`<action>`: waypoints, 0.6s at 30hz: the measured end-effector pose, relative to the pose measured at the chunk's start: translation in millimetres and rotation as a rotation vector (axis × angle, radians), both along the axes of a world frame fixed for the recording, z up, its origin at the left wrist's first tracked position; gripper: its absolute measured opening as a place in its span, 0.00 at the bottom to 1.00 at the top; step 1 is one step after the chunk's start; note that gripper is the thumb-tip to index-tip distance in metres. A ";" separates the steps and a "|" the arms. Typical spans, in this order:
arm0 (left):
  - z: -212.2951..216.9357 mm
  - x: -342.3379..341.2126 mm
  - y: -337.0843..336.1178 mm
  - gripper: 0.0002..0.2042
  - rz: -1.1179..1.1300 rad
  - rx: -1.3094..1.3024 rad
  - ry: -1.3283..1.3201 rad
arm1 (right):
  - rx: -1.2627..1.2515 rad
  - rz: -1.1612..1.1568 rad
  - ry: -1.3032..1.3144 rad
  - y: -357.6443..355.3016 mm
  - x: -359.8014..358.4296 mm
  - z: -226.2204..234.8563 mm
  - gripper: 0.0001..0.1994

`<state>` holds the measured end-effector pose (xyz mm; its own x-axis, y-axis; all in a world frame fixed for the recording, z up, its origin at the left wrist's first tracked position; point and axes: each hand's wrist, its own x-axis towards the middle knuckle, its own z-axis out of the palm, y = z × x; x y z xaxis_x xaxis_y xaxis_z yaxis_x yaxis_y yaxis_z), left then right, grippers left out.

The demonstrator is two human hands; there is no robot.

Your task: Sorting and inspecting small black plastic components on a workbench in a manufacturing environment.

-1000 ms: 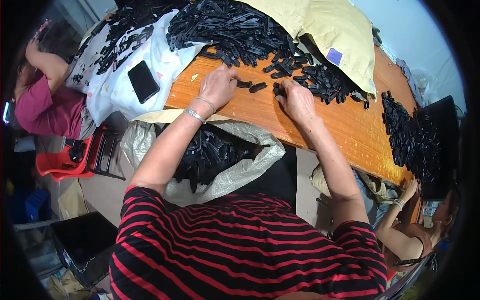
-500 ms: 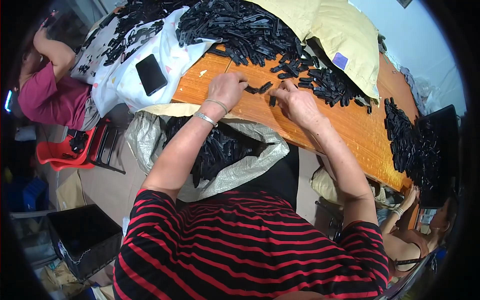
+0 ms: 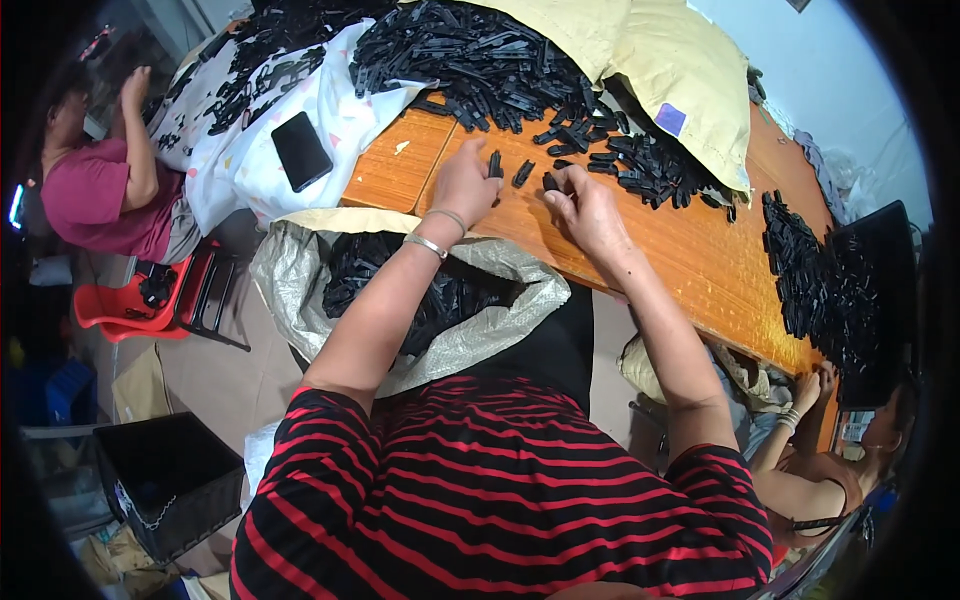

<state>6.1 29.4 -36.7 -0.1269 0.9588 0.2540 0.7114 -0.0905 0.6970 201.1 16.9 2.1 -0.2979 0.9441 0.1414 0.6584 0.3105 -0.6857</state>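
My left hand [image 3: 466,188], with a bracelet at its wrist, is just above the table's near edge. It holds a slim black plastic piece [image 3: 495,163] upright at its fingertips. Opposite it, my right hand [image 3: 592,208] pinches another short black piece [image 3: 550,182] between thumb and fingers. One loose black piece [image 3: 522,173] lies on the wood between the two hands. Beyond them spreads a big heap of similar long black pieces [image 3: 470,60], with a smaller cluster [image 3: 655,172] to the right. Their exact kind is too small to make out.
An open woven sack [image 3: 290,270] of black pieces sits below the wooden table [image 3: 690,270]. A phone [image 3: 301,150] rests on white sheeting. Yellowish sacks [image 3: 690,80] lean at the back. Two other people sit left and right; another pile [image 3: 800,270] is at right.
My left hand has shifted slightly right and turned, with a black piece now upright at its fingers. My hands no longer hover over joined pieces; one piece lies alone between them.
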 end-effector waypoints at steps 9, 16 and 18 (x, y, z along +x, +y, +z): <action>19.6 -7.8 -20.1 0.16 -0.281 -0.276 -1.065 | 0.114 -0.065 0.259 -5.9 -34.2 -4.3 0.12; 26.0 -3.8 -30.8 0.19 -0.258 0.046 -0.526 | 0.201 -0.031 0.217 -9.3 -48.2 -0.9 0.08; 28.8 -6.3 -35.9 0.20 -0.324 0.035 -0.633 | 0.217 -0.046 0.250 -10.2 -48.9 -1.8 0.09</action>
<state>-0.2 -6.5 -7.9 0.0303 0.9658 0.2573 0.1046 -0.2591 0.9602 152.3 6.7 0.3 -0.1866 0.8954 0.4044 0.4952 0.4412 -0.7484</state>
